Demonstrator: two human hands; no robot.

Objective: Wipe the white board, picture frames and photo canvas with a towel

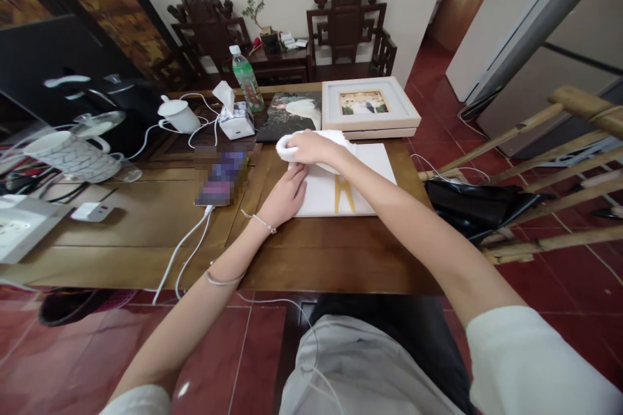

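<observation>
My right hand [311,146] is closed on a bunched white cloth [335,136]. It presses the cloth against the upper left part of a flat white panel [374,172] on the wooden table. Lying flat, my left hand [288,194] rests at the panel's left edge, its fingers stretched out just below the cloth. A yellow A-shaped piece [344,194] shows on the lower half of the panel, partly behind my right forearm. Beyond the panel are a dark picture with a white shape [292,113] and a light framed picture [370,104].
Left on the table [195,233] are a phone [221,181] with a white cable, a tissue box [236,120], a green-labelled bottle [246,78], a lidded cup [179,115], a patterned mug [73,155] and a power strip [24,227]. A bamboo chair [530,175] stands at the right.
</observation>
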